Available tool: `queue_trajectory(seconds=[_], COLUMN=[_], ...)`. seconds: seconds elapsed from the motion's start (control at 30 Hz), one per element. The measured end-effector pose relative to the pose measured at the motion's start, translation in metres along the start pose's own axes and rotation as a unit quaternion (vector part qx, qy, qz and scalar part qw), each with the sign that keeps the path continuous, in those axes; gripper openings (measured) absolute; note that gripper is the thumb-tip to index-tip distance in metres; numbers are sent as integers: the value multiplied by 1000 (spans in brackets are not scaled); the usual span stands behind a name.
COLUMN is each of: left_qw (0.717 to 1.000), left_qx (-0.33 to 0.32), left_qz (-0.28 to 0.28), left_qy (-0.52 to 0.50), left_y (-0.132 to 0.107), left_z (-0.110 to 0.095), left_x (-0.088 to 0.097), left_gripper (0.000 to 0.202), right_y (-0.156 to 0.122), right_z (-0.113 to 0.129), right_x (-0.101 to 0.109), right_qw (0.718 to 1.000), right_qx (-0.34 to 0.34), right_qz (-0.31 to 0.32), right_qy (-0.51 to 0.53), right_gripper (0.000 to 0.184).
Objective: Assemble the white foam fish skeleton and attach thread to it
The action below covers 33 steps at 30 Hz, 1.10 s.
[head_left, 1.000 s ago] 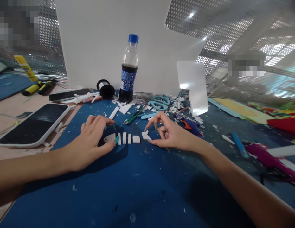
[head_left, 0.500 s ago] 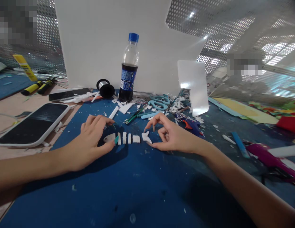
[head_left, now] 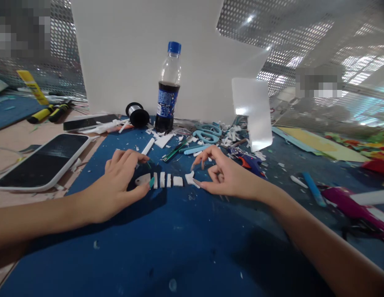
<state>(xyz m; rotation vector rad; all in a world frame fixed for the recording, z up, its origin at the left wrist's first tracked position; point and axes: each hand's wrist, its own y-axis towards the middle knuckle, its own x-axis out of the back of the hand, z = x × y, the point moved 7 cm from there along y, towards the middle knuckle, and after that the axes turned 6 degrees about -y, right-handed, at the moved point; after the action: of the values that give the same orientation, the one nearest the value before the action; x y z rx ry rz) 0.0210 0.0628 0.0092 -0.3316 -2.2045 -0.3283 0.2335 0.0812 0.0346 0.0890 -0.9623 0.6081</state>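
Only the right hand (head_left: 215, 177) has shifted: over the last second its index tip and thumb have slid slightly toward 3 o'clock, and the thumb now overlaps the lower edge of the notched piece (head_left: 189, 178). The rest of the row lies as it did, so this reads as a small adjustment at the 3 o'clock end, with a gap still left beside the block (head_left: 177, 181).

The row runs from 9 to 3 o'clock on the blue mat (head_left: 179, 247): a rounded piece (head_left: 144, 179) with a hole, three strips (head_left: 162, 180), the block, then the notched piece.

The right hand reaches in from 3 o'clock, index arched, thumb low, their tips apart; other fingers curl inward. No firm pinch shows. The left hand (head_left: 122, 173) hasn't moved: it comes from 9 o'clock, palm down, fingers spread, thumb tip against the rounded piece, gripping nothing visible.

The bottle (head_left: 167, 99) stands at 12 o'clock, scissors (head_left: 208, 133) near 1, the phone (head_left: 45, 163) at 9.
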Motion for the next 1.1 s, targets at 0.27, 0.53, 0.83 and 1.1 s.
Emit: queue_trajectory(seconds=[0.27, 0.53, 0.83, 1.1], left_qw=[998, 997, 997, 997], left_qx=[-23, -42, -50, -48], left_qz=[-48, -58, -60, -51], left_qy=[20, 34, 28, 26], left_y=[-1, -2, -3, -3], left_z=[-8, -10, -11, -12], left_x=[1, 2, 2, 1], left_gripper=[33, 36, 35, 33], right_y=[-11, -11, -12, -10], right_z=[13, 27, 21, 12], right_x=[-6, -16, -21, -26], right_qw=[991, 979, 995, 991], right_qx=[-46, -13, -65, -121], right_qz=[-29, -54, -15, 7], right_qy=[-126, -197, -79, 54], right_gripper=[38, 25, 12, 15])
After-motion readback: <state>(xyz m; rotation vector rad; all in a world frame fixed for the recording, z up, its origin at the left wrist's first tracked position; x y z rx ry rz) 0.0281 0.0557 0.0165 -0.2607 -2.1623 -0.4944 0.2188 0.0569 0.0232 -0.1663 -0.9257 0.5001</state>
